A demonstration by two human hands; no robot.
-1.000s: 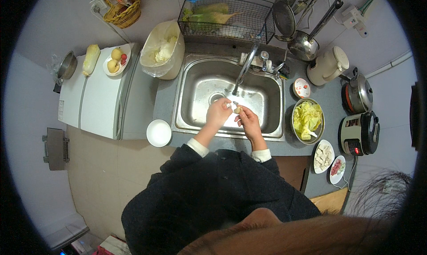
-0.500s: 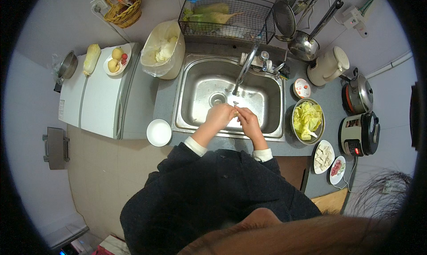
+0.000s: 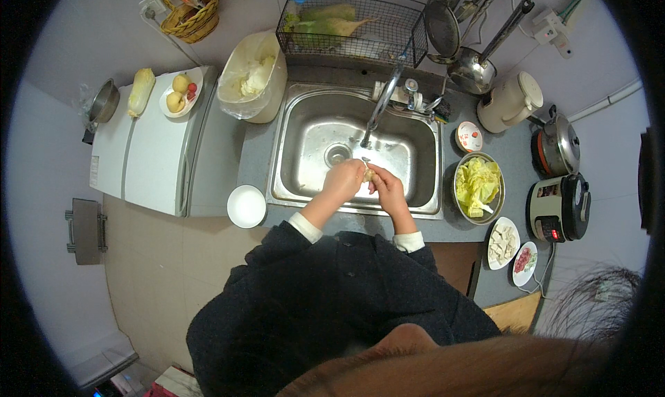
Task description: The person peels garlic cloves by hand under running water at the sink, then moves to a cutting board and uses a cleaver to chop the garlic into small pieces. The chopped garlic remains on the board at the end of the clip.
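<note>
Over the near part of the steel sink [image 3: 294,130], my left hand [image 3: 342,181] and my right hand [image 3: 386,185] meet with fingers closed. Between them they grip a small pale tan piece of food [image 3: 368,176], mostly covered by the fingers; its kind cannot be made out. The curved faucet [image 3: 382,106] comes down just beyond my hands, its spout end close above them. Something small and whitish shows between spout and fingertips, perhaps water. Left of my hands lies the round drain [image 3: 338,154] in the basin floor.
A white bowl [image 3: 246,206] stands left of the sink, below a lined bin [image 3: 270,106]. To the right are a bowl of cabbage leaves [image 3: 479,188], a small patterned dish [image 3: 469,136], two food plates [image 3: 503,243], a rice cooker [image 3: 558,208] and a kettle [image 3: 510,102]. A wire rack [image 3: 402,30] hangs behind.
My fingers have shifted slightly around the small tan piece, and more of it shows now. My hands stay in nearly the same place over the sink.
</note>
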